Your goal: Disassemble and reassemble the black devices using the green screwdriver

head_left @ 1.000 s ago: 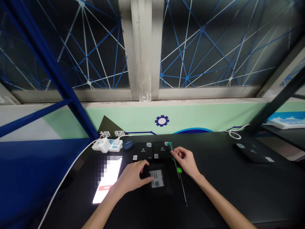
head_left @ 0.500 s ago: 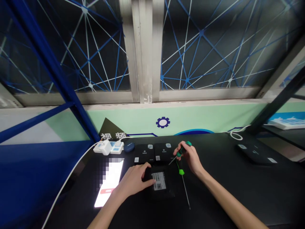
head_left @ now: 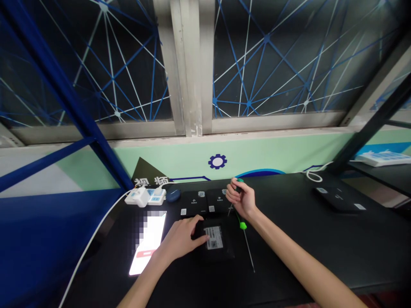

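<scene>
A black box [head_left: 226, 253] with a white printed label lies flat on the dark table. My left hand [head_left: 181, 237] grips its left side, thumb on the label's edge and fingers at the far left corner. In my right hand [head_left: 242, 199] is a screwdriver with a dark green handle [head_left: 239, 183], fingers wrapped round it. Its thin shaft [head_left: 230, 209] points down near the box's far right corner; whether the tip touches is unclear. A second screwdriver [head_left: 248, 248], with a bright green collar, lies right of the box, its handle partly hidden by my right hand.
Two similar black boxes [head_left: 194, 202] sit behind the labelled one. A lit phone or tablet [head_left: 146, 244], a white power strip [head_left: 156, 196] and a dark blue round object [head_left: 174, 196] are at the left. Another black device [head_left: 338, 200] lies right. Windows stand behind.
My right hand has tipped the screwdriver more upright and moved slightly left and up. My left hand stays on the box. The whole view has shifted a little.
</scene>
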### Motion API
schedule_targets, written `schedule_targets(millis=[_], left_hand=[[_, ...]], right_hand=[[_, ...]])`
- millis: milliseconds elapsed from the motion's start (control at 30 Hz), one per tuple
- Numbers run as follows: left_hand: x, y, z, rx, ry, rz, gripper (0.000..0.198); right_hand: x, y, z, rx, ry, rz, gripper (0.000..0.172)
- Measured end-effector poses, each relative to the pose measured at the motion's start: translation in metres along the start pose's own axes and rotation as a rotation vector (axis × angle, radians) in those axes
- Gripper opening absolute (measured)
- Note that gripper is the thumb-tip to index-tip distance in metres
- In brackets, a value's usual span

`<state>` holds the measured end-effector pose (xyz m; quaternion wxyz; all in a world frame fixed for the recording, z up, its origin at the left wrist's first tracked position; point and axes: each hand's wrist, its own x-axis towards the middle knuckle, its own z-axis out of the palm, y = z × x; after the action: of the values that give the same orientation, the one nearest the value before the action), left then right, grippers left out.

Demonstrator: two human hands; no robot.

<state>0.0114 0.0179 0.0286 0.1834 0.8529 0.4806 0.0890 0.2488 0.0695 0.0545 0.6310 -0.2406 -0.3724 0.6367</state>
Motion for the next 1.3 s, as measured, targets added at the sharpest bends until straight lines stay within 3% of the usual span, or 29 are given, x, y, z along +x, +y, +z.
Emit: schedule_targets(millis=[167,433,633,833,1133,1300], left_hand=[[-0.001,0.000,0.003,0.050,0.036,0.007,0.046],[-0.011,0.008,0.006,0.151,0.141,0.060,0.055],[-0.027,0.005,0.024,0.046,0.062,0.128,0.094],[-0.028,-0.005,0.036,-0.016,0.064,0.147,0.098],[-0.024,-0.008,0.043,-0.046,0.123,0.175,0.104],[-0.024,-0.006,0.041,-0.052,0.138,0.159,0.103]], right_hand=[[0.011,0.005,-0.002,0.103,-0.059,0.159,0.044],[0.015,0.015,-0.005,0.192,-0.118,0.211,0.047],[0.016,0.017,-0.007,0.191,-0.120,0.201,0.046],[0.019,0.021,-0.007,0.178,-0.143,0.202,0.033],[0.028,0.011,-0.001,0.073,-0.365,0.368,0.040],[0.031,0.015,0.003,0.050,-0.411,0.381,0.039]])
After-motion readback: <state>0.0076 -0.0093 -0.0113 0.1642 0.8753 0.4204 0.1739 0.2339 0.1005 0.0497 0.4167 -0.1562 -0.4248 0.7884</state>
